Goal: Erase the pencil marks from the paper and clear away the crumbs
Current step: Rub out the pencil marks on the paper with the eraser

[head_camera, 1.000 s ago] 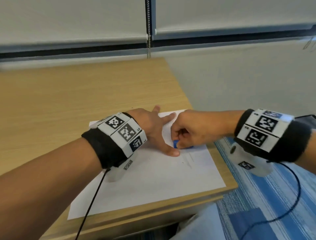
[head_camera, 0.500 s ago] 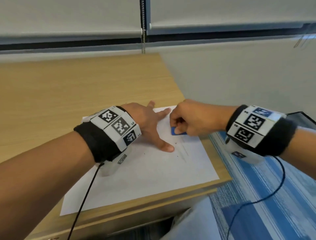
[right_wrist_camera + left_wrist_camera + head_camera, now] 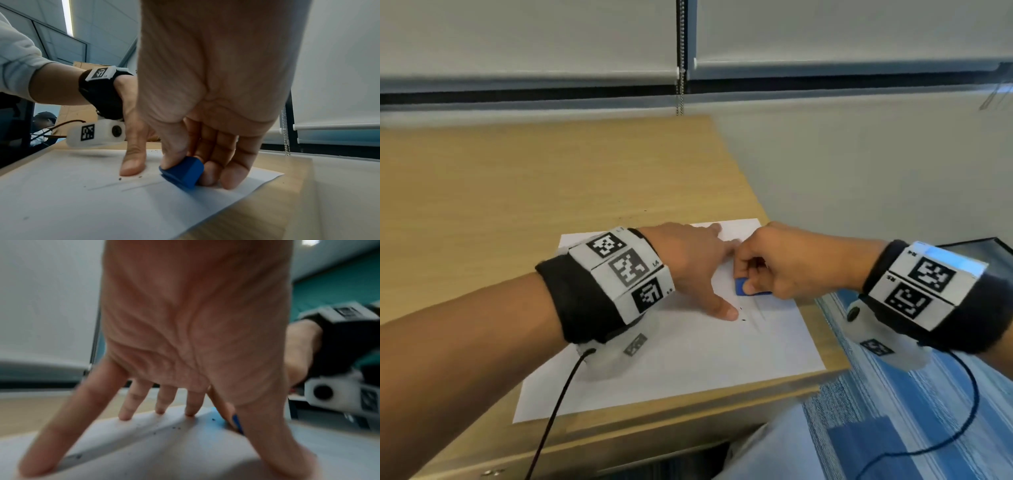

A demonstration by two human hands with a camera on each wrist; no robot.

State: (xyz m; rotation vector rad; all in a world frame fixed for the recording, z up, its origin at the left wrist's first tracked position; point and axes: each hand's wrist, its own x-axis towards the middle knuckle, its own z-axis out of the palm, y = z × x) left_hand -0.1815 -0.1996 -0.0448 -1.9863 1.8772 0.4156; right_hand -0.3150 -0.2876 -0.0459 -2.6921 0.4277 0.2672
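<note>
A white sheet of paper [image 3: 688,359] lies at the near right corner of the wooden desk [image 3: 517,178]. My left hand [image 3: 698,267] is spread flat on it, fingers straight, thumb tip pressing beside the marks. My right hand [image 3: 767,270] pinches a blue eraser [image 3: 743,287] between thumb and fingers and holds its edge down on the paper. Faint pencil lines [image 3: 127,185] run from the eraser toward me. Dark crumbs [image 3: 120,179] dot the paper near the left thumb [image 3: 132,162]. In the left wrist view the eraser [image 3: 237,421] peeks past the thumb, with crumbs [image 3: 175,428] scattered on the paper [image 3: 164,451].
The desk's right edge [image 3: 822,318] and front edge lie close to the paper. Blue striped carpet [image 3: 928,411] lies below on the right. Roller blinds with a bead chain [image 3: 680,51] hang behind the desk. Cables run from both wrist cameras.
The right hand has slid the eraser back and forth along the pencil lines. The left hand has stayed pressed on the paper. The head view shifted slightly.
</note>
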